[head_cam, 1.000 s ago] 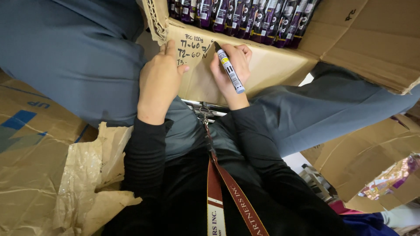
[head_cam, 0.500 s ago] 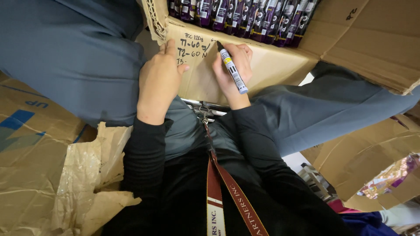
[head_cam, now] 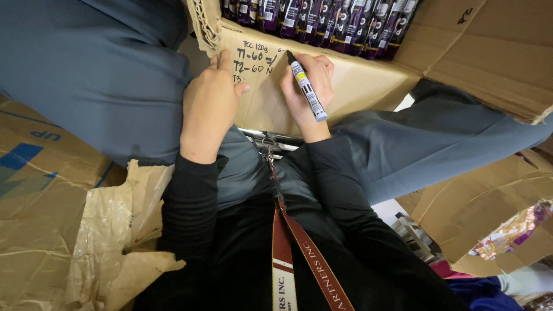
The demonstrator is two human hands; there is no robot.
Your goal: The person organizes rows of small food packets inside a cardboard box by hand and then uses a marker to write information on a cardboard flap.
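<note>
Hands at the box flap, right hand (head_cam: 308, 92) writing, left hand (head_cam: 210, 106) bracing.

The right hand is closed around a marker (head_cam: 306, 86), its long axis running from the black tip at 11 o'clock to the cap end at 5 o'clock; the tip touches the cardboard flap (head_cam: 345, 86) just right of the handwritten lines; the left hand lies flat and open on the flap at 9 o'clock of the marker, holding nothing, fingers spread towards 12; dark bottles (head_cam: 322, 23) stand packed in the box at 12 o'clock; both wrists are bent upward.
</note>
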